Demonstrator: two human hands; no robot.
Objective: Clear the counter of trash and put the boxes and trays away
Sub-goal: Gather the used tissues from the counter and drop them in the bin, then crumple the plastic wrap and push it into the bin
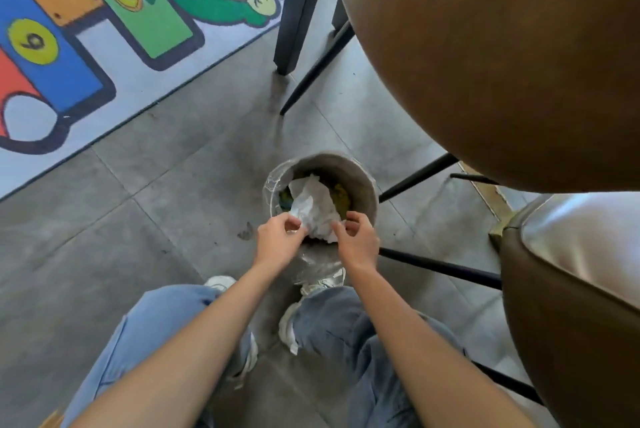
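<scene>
Both hands, left hand [278, 237] and right hand [356, 237], pinch crumpled paper [317, 209] in a closed grip, bin [363, 185] just beyond: trash step nearly done, boxes and trays unseen.

Crumpled paper [317, 208] in bin [363, 182], rug [104, 47] far left, chairs [502, 64] right.

A bright numbered play rug [86, 29] lies at ten o'clock on my grey tiled floor [166, 206]; brown chairs [502, 57] crowd two o'clock.
</scene>
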